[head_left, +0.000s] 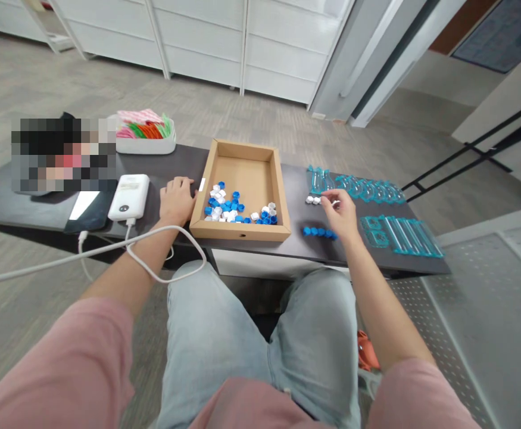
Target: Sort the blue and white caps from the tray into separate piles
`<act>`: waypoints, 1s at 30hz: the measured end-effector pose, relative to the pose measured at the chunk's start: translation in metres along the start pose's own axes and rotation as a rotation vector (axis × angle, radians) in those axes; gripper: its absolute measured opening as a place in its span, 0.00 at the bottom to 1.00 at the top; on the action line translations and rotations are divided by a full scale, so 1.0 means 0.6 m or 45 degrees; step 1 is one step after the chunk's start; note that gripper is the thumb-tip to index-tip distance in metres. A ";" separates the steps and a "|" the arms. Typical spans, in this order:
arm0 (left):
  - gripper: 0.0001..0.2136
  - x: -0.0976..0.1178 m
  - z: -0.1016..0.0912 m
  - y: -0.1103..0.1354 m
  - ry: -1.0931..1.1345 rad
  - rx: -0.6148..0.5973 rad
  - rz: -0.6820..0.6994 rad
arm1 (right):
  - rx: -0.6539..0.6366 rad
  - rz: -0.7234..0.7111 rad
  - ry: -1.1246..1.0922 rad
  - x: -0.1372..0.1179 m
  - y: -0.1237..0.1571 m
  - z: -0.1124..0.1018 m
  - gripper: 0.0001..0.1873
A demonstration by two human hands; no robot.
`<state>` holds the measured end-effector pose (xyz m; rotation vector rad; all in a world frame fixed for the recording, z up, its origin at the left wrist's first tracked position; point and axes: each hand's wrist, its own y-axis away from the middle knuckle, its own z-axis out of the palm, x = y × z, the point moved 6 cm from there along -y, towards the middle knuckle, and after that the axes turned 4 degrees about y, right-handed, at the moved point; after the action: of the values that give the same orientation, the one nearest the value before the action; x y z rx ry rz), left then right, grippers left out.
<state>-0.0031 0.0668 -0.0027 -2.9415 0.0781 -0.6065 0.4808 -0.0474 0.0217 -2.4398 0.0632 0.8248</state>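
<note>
My left hand (177, 201) lies on the table against the left wall of a shallow cardboard box (241, 230), its fingers loosely extended and holding nothing. Inside the box are many small blue and white hexagonal pieces (227, 205), gathered toward the near side. To the right of the box, my right hand (341, 213) pinches a small white hexagonal piece (335, 203), partly hidden by the fingers. That hand is at the right end of a short row of white pieces (312, 200). Closer to me, a row of blue pieces (319, 232) lies on the table.
Clear teal plastic parts (367, 188) and teal-ended tubes (412, 235) lie at the right. At left are a white power bank (128, 196), a dark phone (91, 205) and a white basket (146, 145) of colourful sticks. A white cable (171, 280) loops over my left forearm.
</note>
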 end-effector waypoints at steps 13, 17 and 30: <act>0.26 -0.004 0.004 -0.002 -0.001 -0.009 0.020 | -1.152 -0.404 0.258 -0.300 -0.034 0.303 0.08; 0.26 -0.004 0.004 -0.002 0.002 -0.014 0.022 | -1.029 -0.414 0.185 -0.291 -0.041 0.293 0.04; 0.29 -0.002 -0.003 -0.002 -0.052 -0.069 0.005 | -0.102 -0.078 -0.290 -0.044 0.010 -0.051 0.25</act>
<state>-0.0049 0.0676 -0.0011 -3.0038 0.0973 -0.5520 0.4748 -0.0720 0.0537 -2.3913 -0.1315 1.0893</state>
